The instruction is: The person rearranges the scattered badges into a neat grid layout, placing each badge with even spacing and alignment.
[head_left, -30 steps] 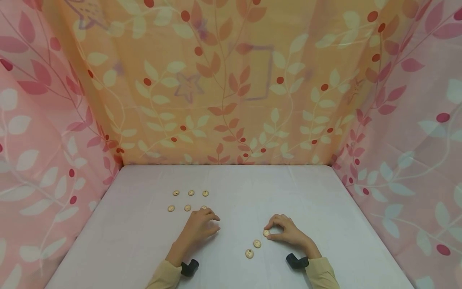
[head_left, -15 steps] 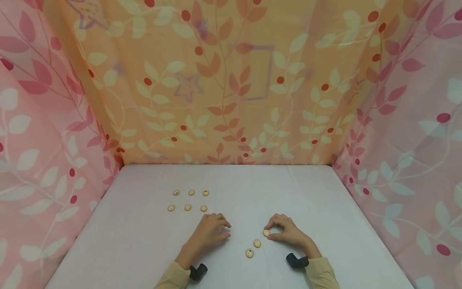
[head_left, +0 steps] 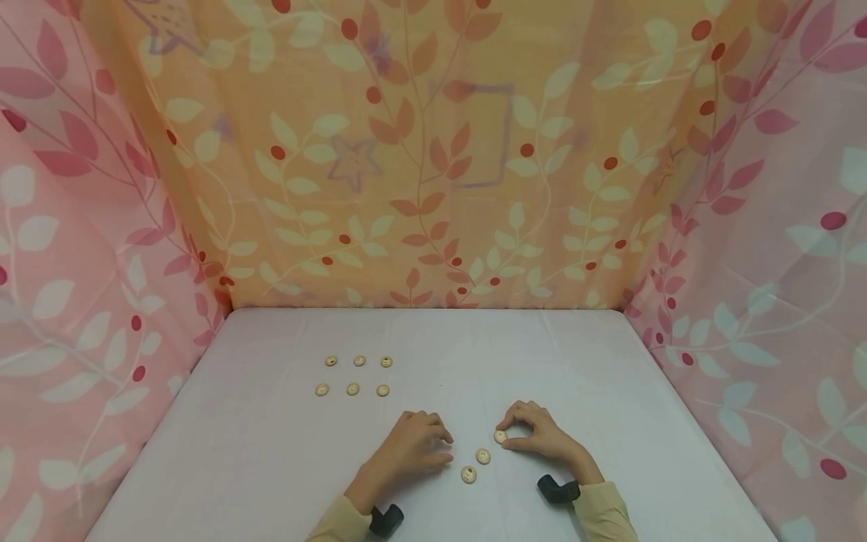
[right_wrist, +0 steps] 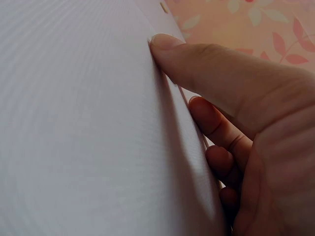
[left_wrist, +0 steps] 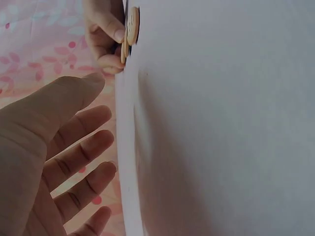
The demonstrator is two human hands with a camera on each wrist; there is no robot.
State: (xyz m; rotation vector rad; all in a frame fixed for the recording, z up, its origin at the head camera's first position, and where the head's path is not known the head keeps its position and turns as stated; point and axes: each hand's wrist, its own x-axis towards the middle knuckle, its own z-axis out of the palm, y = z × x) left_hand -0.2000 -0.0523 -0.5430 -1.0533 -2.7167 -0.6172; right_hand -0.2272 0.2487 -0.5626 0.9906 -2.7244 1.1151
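My right hand (head_left: 542, 435) pinches a round wooden button (head_left: 500, 436) between thumb and fingers, low over the white table or on it. Two more wooden buttons lie near it: one in the middle (head_left: 483, 456) and one closest to me (head_left: 469, 474); together the three make a slanting line. My left hand (head_left: 415, 444) holds nothing and hovers just left of these buttons. Its fingers are loosely bent and spread in the left wrist view, where a button (left_wrist: 133, 25) also appears edge-on. The right wrist view shows my right thumb (right_wrist: 197, 59) but hides the pinched button.
Several more wooden buttons lie in two rows at the back left, a far row (head_left: 360, 361) and a nearer row (head_left: 353, 389). Beyond the white tabletop (head_left: 576, 354) hangs an orange leaf-patterned curtain (head_left: 420, 226), with pink ones at both sides.
My left hand has moved right and a little toward me, away from the nearer row, uncovering its rightmost button. My right hand stays on its button.
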